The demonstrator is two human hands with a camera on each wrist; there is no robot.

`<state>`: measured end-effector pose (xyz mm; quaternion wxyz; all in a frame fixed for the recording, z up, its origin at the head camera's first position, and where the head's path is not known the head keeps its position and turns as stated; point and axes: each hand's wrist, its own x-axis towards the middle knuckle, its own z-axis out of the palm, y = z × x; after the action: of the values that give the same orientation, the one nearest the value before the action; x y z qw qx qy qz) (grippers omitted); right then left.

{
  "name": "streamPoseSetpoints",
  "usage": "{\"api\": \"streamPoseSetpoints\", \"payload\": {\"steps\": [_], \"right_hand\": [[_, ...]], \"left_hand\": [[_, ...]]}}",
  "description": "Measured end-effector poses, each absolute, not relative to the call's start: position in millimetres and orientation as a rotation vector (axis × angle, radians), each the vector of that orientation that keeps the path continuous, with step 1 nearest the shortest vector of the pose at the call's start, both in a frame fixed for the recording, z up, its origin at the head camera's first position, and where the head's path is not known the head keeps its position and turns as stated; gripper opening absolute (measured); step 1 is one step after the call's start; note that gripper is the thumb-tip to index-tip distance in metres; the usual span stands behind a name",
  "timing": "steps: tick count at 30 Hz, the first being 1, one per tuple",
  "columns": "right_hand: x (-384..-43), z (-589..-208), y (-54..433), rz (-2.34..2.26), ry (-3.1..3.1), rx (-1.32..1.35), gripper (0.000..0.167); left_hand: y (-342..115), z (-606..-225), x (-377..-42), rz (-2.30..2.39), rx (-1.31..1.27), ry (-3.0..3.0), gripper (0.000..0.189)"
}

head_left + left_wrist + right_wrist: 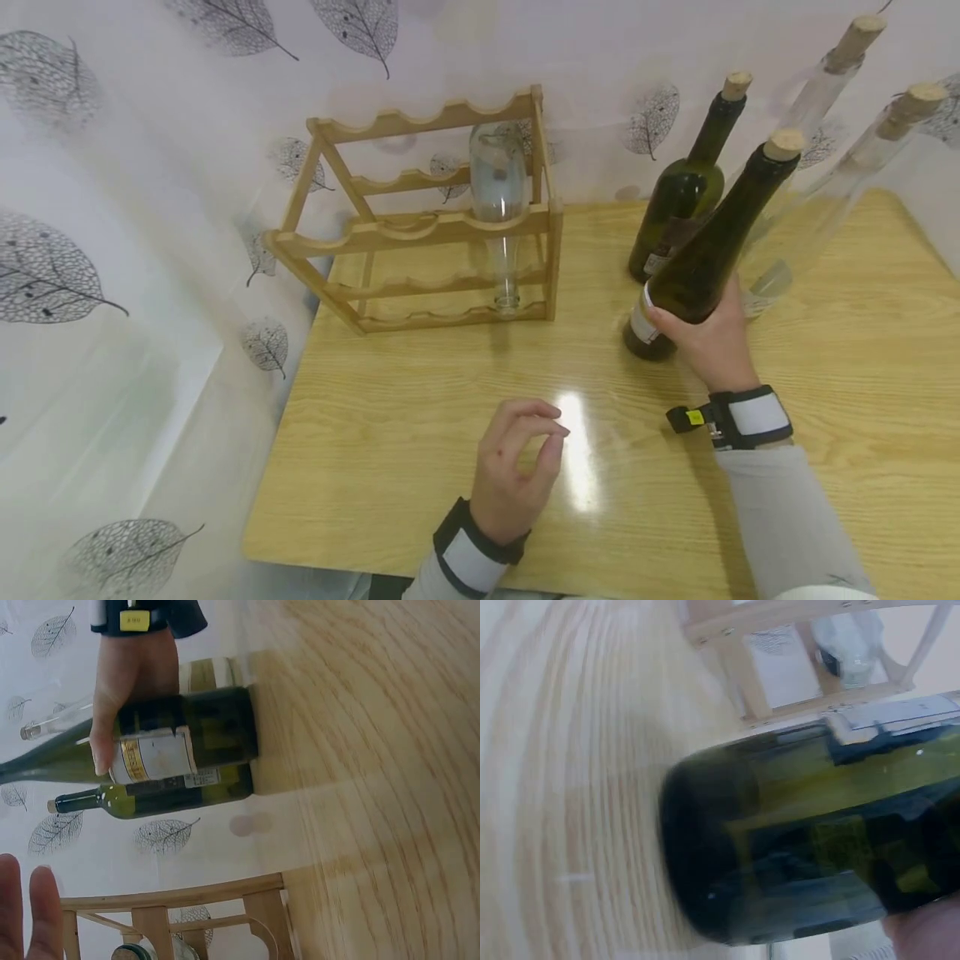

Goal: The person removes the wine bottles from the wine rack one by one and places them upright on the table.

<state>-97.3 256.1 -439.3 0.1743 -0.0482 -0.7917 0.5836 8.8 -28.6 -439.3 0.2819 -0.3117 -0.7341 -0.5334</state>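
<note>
My right hand (712, 337) grips a corked dark green wine bottle (693, 271) round its lower body. The thumb lies across the front beside a white label (154, 757). In the head view this bottle leans to the right, and in the right wrist view its base (705, 847) is close over the table. My left hand (513, 479) holds nothing; its fingers bend loosely toward the thumb above the front of the table. Behind the gripped bottle stands a second corked green bottle (678, 196). Two corked clear bottles (847, 167) stand to the right, partly hidden.
A wooden bottle rack (405, 233) stands at the back left against the wall. One clear bottle (498, 179) lies in its rightmost slot, neck toward the front. The wooden table (390, 450) ends at a left edge beside the leaf-patterned wall (187, 250).
</note>
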Motion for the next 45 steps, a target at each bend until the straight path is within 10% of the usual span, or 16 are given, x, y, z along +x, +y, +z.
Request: {"api": "streamPoseSetpoints", "payload": {"steps": [14,30,45], "right_hand": [[-107.2,-449.2,252.1,1.613,-2.187,-0.181,0.104],[64.3,-459.8,197.3,1.541,-1.927,0.356,0.024],[51.2,-464.6,182.3,1.569,-1.954,0.411,0.032]], "left_hand": [[-28.4,-440.6,-0.9,-1.33,-0.82,-2.113,0.013],[-79.0,-414.6,-101.1,-0.656,-0.7,-2.413,0.063],[-67.8,-431.5,-166.2,-0.55,-0.721,-2.474,0.082]]}}
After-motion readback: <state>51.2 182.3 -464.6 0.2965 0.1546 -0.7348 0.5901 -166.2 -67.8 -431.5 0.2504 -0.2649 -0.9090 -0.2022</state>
